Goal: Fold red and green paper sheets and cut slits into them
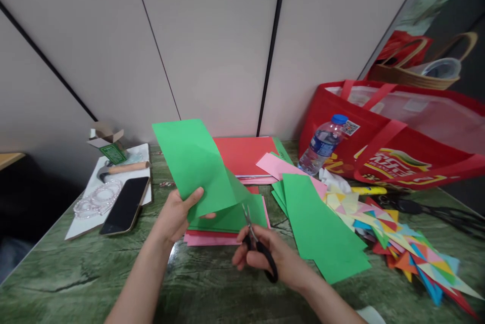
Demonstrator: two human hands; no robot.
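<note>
A bent sheet of green paper [197, 162] is pinched in my left hand [182, 210], thumb on top, raised above the table. My right hand [265, 250] grips black-handled scissors [250, 233] by the loops. Their blades are slightly apart and point up at the green sheet's lower right edge; I cannot tell whether they touch it. Under the raised sheet lies a stack of green, red and pink paper [227, 239]. Cut green strips [322, 228] rest to the right of my right hand, with a pink strip [280, 166] behind them.
At left, a white board [96, 175] bears a phone [126, 206], beaded bracelets [99, 198], a wooden-handled hammer [129, 167] and a small box [113, 151]. At right are a water bottle [322, 144], a red bag [379, 137] and colourful paper scraps [413, 248]. Red sheets [246, 154] lie behind.
</note>
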